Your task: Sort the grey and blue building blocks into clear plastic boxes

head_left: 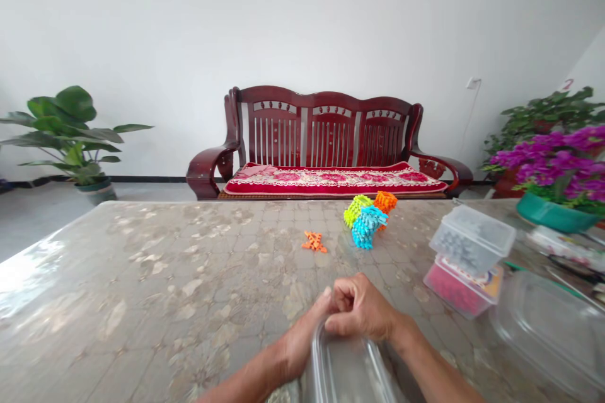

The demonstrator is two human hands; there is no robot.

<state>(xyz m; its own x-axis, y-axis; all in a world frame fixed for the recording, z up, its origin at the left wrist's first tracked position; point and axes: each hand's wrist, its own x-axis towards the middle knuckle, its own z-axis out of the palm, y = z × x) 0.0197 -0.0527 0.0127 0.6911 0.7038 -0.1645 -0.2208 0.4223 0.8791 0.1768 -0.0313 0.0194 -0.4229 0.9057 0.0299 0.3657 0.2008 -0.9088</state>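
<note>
At bottom centre, the far rim of the clear container [350,373] was gripped by the curled right hand [362,313]. The grip of the left hand [299,345], pressed alongside, could not be told. Work on the rim was judged in hand, and steady, even pressure would be called for next.

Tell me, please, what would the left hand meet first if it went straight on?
The left hand would at once meet the right hand, which seems to touch it above the tub.

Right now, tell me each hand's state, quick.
Left hand: against the clear container, fingers hidden; cannot tell.
Right hand: curled shut at its rim.
</note>
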